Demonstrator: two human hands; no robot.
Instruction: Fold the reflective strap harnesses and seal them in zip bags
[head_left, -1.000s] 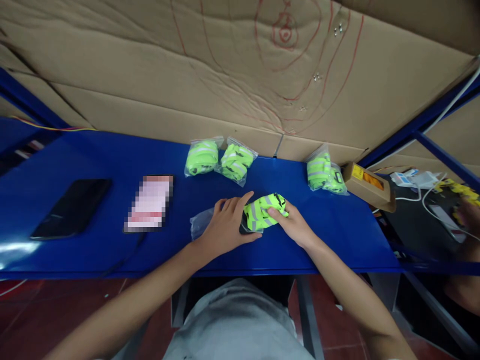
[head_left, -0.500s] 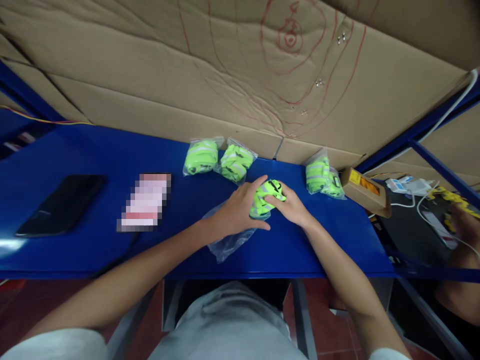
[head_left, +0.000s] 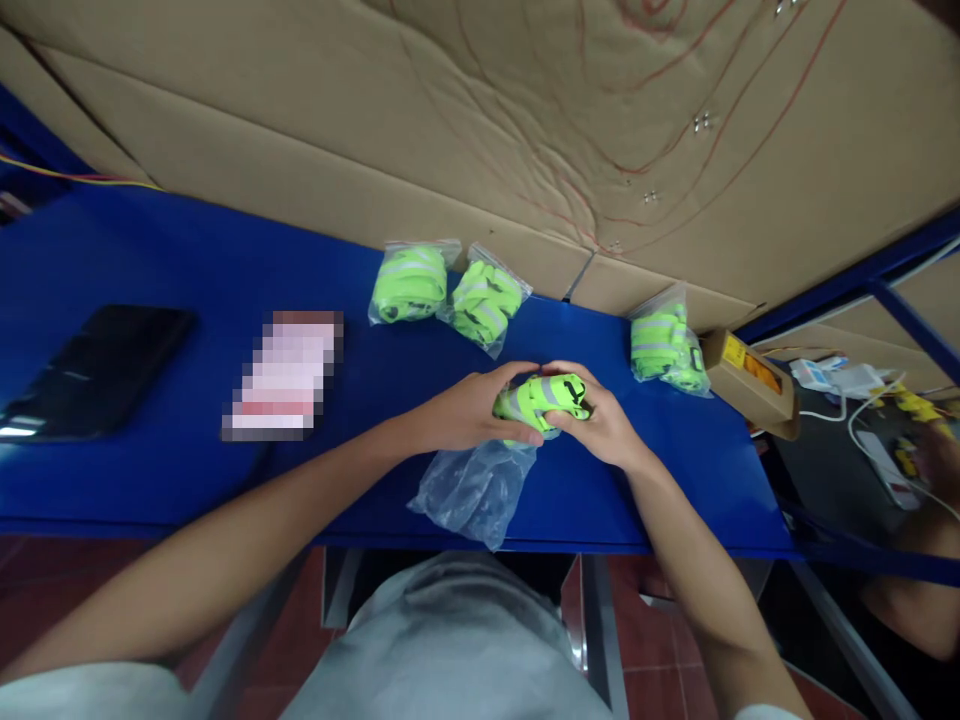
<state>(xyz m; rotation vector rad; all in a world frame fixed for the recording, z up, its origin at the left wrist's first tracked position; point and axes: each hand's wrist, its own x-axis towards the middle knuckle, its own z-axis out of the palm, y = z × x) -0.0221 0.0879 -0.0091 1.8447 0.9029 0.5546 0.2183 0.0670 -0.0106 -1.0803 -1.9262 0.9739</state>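
Between my two hands is a rolled neon-green reflective strap bundle (head_left: pixel 541 400) with grey bands and a black buckle-like piece at its right end. My left hand (head_left: pixel 487 405) wraps round its left side, fingers behind and thumb in front. My right hand (head_left: pixel 600 425) grips the right end, thumb across the front. Just below the bundle, a crumpled clear plastic bag (head_left: pixel 476 495) lies on the blue table (head_left: pixel 375 480), its upper edge partly under my left hand.
Bagged green strap bundles (head_left: pixel 411 285) (head_left: pixel 486 300) stand at the back, and more bagged straps (head_left: pixel 664 345) lie beside a small cardboard box (head_left: pixel 752 380). Left are a phone with a blurred screen (head_left: pixel 289 375) and a black tablet-like device (head_left: pixel 101 370). Another person's arm (head_left: pixel 922 560) shows far right.
My left hand has closed in round the bundle, which now lies more level. More of the clear bag shows below my hands. The camera view has shifted slightly.
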